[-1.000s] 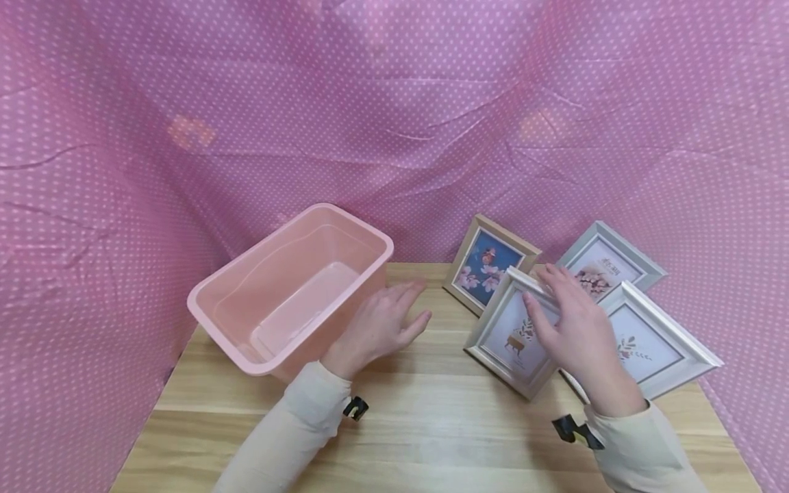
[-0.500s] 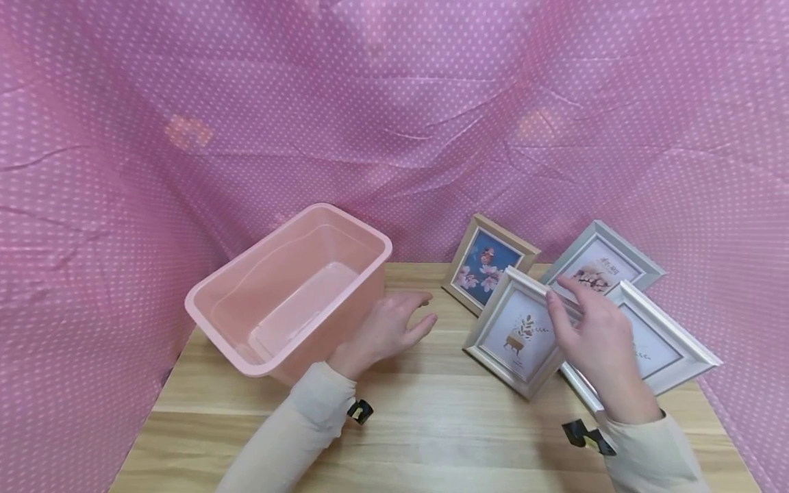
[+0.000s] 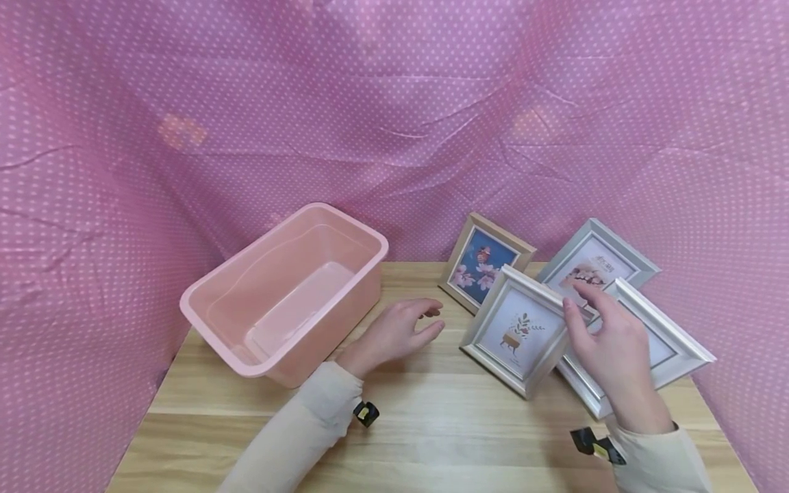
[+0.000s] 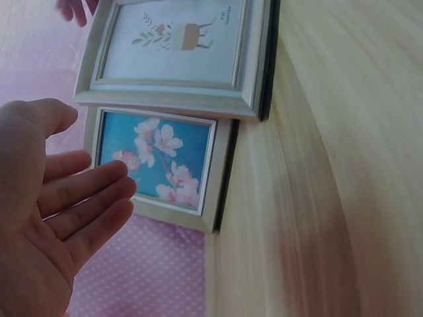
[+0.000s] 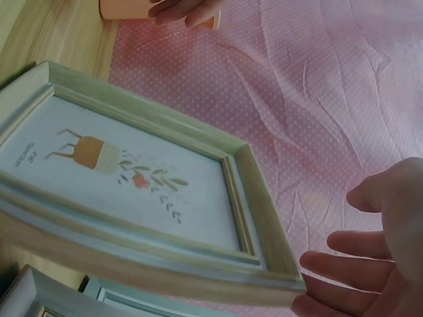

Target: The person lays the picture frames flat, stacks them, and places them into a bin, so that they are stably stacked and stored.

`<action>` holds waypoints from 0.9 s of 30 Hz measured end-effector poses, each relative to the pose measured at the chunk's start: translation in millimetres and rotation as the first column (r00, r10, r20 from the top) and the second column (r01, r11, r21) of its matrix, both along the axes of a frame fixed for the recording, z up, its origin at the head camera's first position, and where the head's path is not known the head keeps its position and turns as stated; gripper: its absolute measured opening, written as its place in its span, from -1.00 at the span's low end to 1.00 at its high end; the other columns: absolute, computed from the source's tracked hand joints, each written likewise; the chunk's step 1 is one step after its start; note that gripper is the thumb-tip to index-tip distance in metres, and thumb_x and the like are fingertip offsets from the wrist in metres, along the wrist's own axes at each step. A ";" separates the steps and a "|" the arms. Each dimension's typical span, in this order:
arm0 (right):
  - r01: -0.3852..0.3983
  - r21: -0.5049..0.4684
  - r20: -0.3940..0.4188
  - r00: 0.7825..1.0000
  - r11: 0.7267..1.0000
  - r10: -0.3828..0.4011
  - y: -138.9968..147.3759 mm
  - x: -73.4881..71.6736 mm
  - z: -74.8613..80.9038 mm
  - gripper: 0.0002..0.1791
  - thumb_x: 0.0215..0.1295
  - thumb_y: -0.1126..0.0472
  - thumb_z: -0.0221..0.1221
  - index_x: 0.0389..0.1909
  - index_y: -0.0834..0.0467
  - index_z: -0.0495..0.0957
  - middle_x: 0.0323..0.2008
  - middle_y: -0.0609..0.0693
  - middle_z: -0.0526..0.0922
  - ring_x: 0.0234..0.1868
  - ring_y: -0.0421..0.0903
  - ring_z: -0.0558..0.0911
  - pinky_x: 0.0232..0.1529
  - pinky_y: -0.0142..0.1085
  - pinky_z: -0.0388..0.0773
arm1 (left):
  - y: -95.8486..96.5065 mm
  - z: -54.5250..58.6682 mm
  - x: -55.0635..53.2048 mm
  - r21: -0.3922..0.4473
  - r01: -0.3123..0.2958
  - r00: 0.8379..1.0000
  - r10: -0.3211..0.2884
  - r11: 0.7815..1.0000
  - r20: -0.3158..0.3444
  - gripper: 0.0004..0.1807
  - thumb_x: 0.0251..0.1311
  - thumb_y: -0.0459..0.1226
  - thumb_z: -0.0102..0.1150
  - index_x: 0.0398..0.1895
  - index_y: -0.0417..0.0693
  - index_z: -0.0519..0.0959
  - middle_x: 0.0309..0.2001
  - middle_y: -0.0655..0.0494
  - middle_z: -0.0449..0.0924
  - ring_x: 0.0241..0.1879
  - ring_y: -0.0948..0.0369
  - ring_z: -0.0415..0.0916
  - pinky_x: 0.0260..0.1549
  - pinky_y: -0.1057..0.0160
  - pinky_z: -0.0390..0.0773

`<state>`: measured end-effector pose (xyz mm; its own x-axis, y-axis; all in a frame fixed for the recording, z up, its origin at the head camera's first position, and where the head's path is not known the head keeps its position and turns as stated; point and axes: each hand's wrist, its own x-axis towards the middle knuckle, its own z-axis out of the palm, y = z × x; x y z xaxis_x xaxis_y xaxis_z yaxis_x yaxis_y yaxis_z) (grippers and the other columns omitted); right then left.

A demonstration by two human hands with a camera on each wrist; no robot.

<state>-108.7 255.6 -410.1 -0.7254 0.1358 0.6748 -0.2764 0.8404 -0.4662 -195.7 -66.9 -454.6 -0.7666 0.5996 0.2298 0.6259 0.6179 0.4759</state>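
Note:
In the head view, my left hand (image 3: 397,332) hovers over the table between a pink plastic bin (image 3: 360,301) and the picture frames, its fingers loosely bent around nothing. A silvery picture frame (image 3: 518,329) with a potted-plant print stands upright at the front. My right hand (image 3: 616,349) is at that frame's upper right corner, fingers relaxed; the right wrist view shows the fingertips (image 5: 305,304) right by the corner. Behind stand a light-wood frame (image 3: 483,267) with pink blossoms on blue and a grey-blue frame (image 3: 607,250). Another silver-white frame (image 3: 672,352) is partly hidden by my right hand.
The bin's inside shows a bare floor. All of this stands on a wood-grain table (image 3: 444,438). Pink polka-dot cloth (image 3: 394,123) hangs around the back and both sides, close behind the bin and the rear frames.
My right hand has drawn back to the right and toward the front, off the front frame's face. The left hand has drifted slightly right. The frames and bin stay in place.

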 end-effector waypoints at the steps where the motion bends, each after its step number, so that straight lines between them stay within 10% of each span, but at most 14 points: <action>1: 0.001 -0.006 -0.005 1.000 1.000 -0.001 1.1 0.7 -1.0 -0.61 0.35 0.29 0.32 0.17 0.28 0.71 0.05 0.37 0.79 -0.06 0.41 0.76 -0.08 -0.08 0.49 | 1.3 -0.8 -0.6 0.008 -0.002 1.000 0.002 1.000 0.021 -0.57 0.53 -0.04 0.24 0.26 -0.11 0.67 0.11 0.00 0.82 0.10 0.11 0.78 0.19 0.09 0.75; 11: 0.040 -0.087 0.031 0.999 0.995 -0.037 8.5 8.0 -10.9 -0.61 0.35 0.31 0.35 0.18 0.26 0.72 0.01 0.33 0.82 -0.06 0.32 0.76 0.15 -0.81 0.13 | 12.9 -14.7 -5.6 0.030 0.010 0.986 -0.015 0.999 0.166 -0.58 0.55 -0.10 0.22 0.31 -0.13 0.64 0.16 -0.02 0.80 0.14 0.11 0.75 0.23 0.09 0.73; 18: 0.042 -0.170 0.035 0.999 0.985 -0.036 12.6 11.2 -18.6 -0.63 0.34 0.35 0.36 0.15 0.26 0.73 -0.13 0.36 0.83 -0.10 -0.85 0.44 0.17 -0.85 0.17 | 19.0 -25.5 -10.0 0.043 -0.008 0.973 -0.002 0.999 0.231 -0.59 0.56 -0.13 0.18 0.32 -0.13 0.64 0.12 0.02 0.81 0.14 0.13 0.74 0.28 0.13 0.70; 27: 0.107 -0.218 0.113 0.990 0.970 -0.084 20.4 20.5 -26.7 -0.66 0.38 0.32 0.34 0.15 0.29 0.72 -0.11 0.38 0.82 -0.16 -0.94 0.42 -0.13 -0.84 0.32 | 31.0 -39.6 -15.5 0.081 -0.026 0.939 -0.003 0.996 0.344 -0.58 0.54 -0.19 0.21 0.33 -0.20 0.61 0.12 -0.04 0.79 0.11 0.12 0.73 0.23 0.19 0.71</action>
